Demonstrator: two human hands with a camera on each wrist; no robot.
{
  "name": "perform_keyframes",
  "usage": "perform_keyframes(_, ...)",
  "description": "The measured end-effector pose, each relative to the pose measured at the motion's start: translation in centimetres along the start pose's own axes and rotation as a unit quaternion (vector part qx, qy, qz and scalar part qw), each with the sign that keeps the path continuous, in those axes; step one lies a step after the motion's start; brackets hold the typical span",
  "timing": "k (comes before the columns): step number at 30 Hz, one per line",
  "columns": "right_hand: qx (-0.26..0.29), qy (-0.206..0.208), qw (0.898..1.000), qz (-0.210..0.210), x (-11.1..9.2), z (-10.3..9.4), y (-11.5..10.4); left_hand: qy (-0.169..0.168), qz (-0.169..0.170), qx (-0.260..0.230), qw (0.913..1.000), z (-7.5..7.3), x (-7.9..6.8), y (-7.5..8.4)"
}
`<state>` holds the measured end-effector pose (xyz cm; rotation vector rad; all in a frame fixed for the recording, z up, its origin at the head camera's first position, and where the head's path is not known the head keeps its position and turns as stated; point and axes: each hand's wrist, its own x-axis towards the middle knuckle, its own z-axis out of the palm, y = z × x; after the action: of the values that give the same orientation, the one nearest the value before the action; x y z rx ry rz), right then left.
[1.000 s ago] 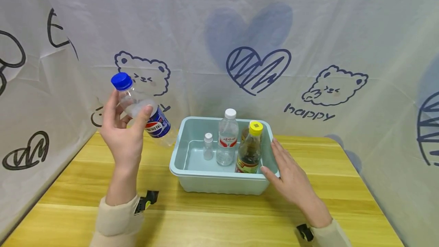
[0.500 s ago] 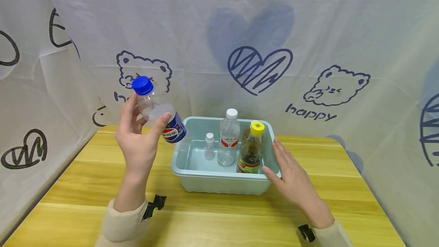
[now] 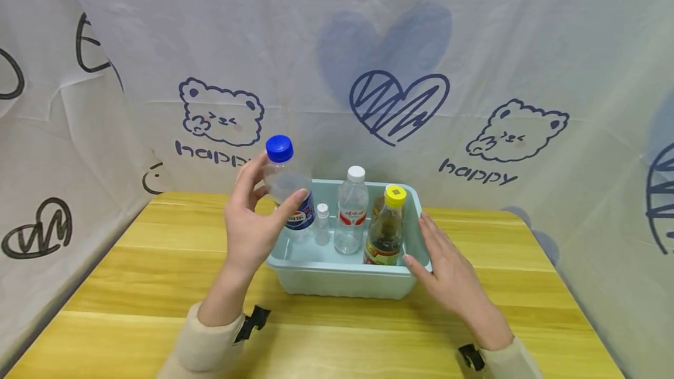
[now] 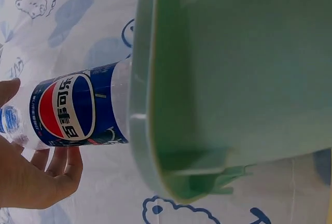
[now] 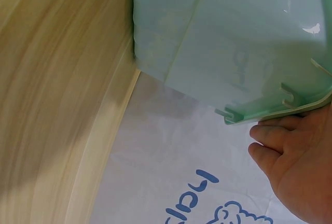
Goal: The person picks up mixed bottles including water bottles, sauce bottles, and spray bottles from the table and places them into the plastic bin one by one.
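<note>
My left hand (image 3: 251, 224) grips a clear plastic Pepsi bottle (image 3: 300, 215) with a blue cap, thumb on the near side and fingers behind. The bottle stands nearly upright over the left end of a pale blue-green plastic bin (image 3: 342, 282), its lower part inside. In the left wrist view the blue label (image 4: 78, 107) shows and the bin rim hides the bottle's base. My right hand (image 3: 453, 276) rests along the bin's right rim, fingers straight. In the right wrist view its fingertips (image 5: 262, 154) lie just outside the rim.
Inside the bin stand a small white-capped bottle (image 3: 322, 227), a clear water bottle (image 3: 351, 218) and a yellow-capped bottle (image 3: 384, 233) of dark liquid, with another brownish container partly hidden behind. The bin sits on a wooden table (image 3: 337, 332) before a printed cloth (image 3: 295, 45).
My left hand has carried the Pepsi bottle rightward and down, from left of the bin to its left end, and turned it more upright. The right hand has stayed at the rim.
</note>
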<state>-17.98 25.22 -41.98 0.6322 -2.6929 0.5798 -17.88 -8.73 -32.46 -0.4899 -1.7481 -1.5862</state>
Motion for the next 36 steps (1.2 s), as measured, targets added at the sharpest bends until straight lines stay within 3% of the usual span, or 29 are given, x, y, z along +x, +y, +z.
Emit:
perform_keyframes(4, 0.0, 0.0, 1.0, -0.001, 0.1, -0.1, 0.0, -0.036, -0.019, 0.018, 0.999, 0.6, -0.2, -0.3)
perform_keyframes(11, 0.001, -0.003, 1.0, 0.001, 0.1, -0.2, 0.0, -0.093, -0.079, 0.036, 0.9918, 1.3, -0.4, -0.9)
perform_keyframes(20, -0.001, -0.007, 1.0, 0.004, 0.2, -0.2, 0.0, -0.141, -0.098, 0.056, 0.9835, 1.9, -0.7, -1.8)
perform_keyframes(27, -0.001, -0.01, 1.0, 0.005, 0.1, -0.1, 0.0, -0.199, -0.12, 0.107, 0.9668, 2.0, -0.9, -2.5)
perform_keyframes(36, 0.0, -0.005, 1.0, 0.003, 0.1, -0.1, 0.0, -0.259, -0.146, 0.102, 0.9491, 2.7, -1.1, -2.7)
